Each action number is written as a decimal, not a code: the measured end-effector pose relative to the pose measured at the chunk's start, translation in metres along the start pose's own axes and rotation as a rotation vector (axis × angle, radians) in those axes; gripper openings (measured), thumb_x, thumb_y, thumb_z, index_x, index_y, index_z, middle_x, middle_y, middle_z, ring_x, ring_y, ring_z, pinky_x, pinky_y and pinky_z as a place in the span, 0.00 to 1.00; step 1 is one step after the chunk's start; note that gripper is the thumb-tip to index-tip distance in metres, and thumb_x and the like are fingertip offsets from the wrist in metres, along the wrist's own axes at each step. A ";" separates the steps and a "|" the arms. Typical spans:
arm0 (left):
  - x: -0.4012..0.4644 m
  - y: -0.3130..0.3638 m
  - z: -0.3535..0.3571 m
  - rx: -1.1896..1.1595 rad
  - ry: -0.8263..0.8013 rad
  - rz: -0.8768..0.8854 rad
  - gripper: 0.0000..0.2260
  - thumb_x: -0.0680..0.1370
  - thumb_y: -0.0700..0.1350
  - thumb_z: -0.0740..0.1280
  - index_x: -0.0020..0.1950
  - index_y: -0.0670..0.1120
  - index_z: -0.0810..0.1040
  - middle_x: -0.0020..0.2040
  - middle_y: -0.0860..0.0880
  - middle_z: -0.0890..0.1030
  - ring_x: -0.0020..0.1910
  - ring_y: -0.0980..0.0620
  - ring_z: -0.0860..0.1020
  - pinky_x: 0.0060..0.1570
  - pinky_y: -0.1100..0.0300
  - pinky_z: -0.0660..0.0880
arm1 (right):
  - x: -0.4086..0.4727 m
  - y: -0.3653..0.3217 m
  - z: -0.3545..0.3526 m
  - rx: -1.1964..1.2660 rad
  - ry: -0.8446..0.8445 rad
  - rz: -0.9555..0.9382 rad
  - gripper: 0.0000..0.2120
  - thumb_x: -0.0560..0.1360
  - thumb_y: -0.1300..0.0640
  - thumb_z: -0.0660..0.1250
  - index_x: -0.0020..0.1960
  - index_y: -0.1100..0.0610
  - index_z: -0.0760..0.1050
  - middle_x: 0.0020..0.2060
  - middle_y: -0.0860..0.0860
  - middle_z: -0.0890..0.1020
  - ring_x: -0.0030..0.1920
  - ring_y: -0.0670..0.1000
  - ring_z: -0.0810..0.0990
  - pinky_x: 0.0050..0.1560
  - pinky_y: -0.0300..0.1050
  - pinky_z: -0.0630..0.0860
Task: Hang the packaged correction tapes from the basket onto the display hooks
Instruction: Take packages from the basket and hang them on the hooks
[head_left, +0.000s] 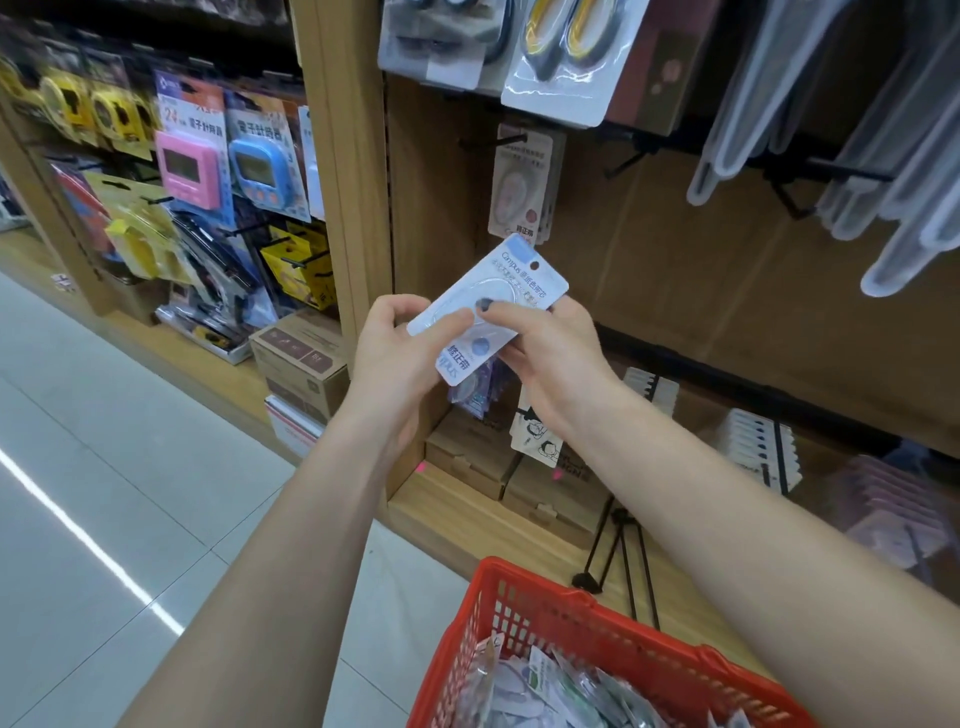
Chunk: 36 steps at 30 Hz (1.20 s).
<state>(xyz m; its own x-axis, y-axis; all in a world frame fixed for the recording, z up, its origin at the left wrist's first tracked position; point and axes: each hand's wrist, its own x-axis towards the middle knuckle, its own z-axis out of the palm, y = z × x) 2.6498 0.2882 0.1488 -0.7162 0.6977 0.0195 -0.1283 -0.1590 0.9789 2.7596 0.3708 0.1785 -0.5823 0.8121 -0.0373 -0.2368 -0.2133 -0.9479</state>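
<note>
While both forearms reach in from the near edge, the pale-blue carded correction-tape pack with a clear blister sits between the two hands, tilted, its punched hang hole at the far upper right corner. Position: in the air in front of the wooden display panel, just below the black wire display hook, apart from it.

Left hand: fingers curled, thumb laid on the pack's left face, gripping its left edge.

Right hand: fingers curled, thumb pressed on the clear blister, remaining fingers behind the card; grips the right side. More packs appear to be stacked behind the front one, partly hidden.

Hook stock: a beige carded correction-tape pack hangs on that hook, far of the hands.

Red plastic lattice basket: near right, below the right forearm, holding a loose heap of further packaged tapes.

Other fixtures: pink digital timer in packaging and blue digital timer in packaging, hanging far left; brown cardboard boxes on the low shelf, left of the hands.
</note>
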 end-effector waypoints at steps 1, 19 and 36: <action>0.000 -0.002 0.001 0.045 -0.007 0.017 0.15 0.78 0.46 0.76 0.60 0.47 0.73 0.58 0.41 0.84 0.52 0.49 0.87 0.54 0.48 0.84 | 0.001 -0.001 -0.001 -0.054 0.052 -0.042 0.23 0.78 0.67 0.72 0.71 0.58 0.74 0.59 0.54 0.85 0.56 0.53 0.87 0.50 0.48 0.86; 0.083 0.029 -0.022 0.588 0.171 0.126 0.49 0.80 0.59 0.70 0.85 0.50 0.37 0.85 0.43 0.43 0.84 0.44 0.51 0.80 0.46 0.54 | 0.011 -0.042 -0.038 -0.321 0.063 -0.467 0.11 0.81 0.63 0.69 0.59 0.51 0.78 0.57 0.49 0.86 0.58 0.48 0.85 0.53 0.46 0.85; 0.083 0.023 0.012 0.586 0.268 0.008 0.52 0.80 0.58 0.71 0.83 0.50 0.31 0.84 0.40 0.37 0.84 0.39 0.46 0.80 0.39 0.53 | -0.004 -0.038 -0.023 -0.315 0.301 -0.523 0.07 0.80 0.58 0.73 0.53 0.53 0.75 0.50 0.42 0.85 0.50 0.40 0.86 0.44 0.37 0.83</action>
<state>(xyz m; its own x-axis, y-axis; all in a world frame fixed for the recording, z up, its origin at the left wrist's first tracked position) 2.5960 0.3507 0.1749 -0.8716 0.4877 0.0502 0.2199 0.2975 0.9290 2.7888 0.3883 0.2071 -0.1998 0.8908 0.4081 -0.1639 0.3802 -0.9103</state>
